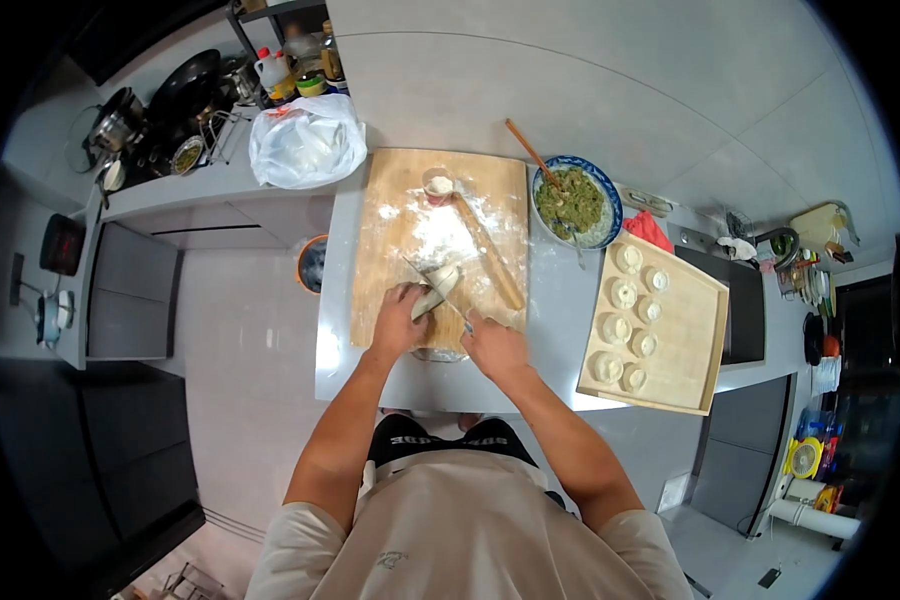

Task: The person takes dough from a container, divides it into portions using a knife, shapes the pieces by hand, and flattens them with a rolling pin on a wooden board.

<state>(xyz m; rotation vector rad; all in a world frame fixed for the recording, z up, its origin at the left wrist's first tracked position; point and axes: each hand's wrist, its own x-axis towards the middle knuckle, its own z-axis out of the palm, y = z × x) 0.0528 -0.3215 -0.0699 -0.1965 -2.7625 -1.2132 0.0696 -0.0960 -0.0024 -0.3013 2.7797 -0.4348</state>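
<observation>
A roll of pale dough lies on the floured wooden board. My left hand is closed around the dough's lower left end. In my right hand is the handle of a knife, whose blade lies slantwise across the dough, pointing to the upper left. A rolling pin rests on the board, right of the dough. Near the board's top edge stands a small cup with white flour in it. Loose flour covers the middle of the board.
Right of the board stands a blue-rimmed bowl of green filling with a wooden-handled utensil. A wooden tray beyond it holds several round dough pieces. A white plastic bag sits at the upper left, and an orange-rimmed bucket is left of the counter.
</observation>
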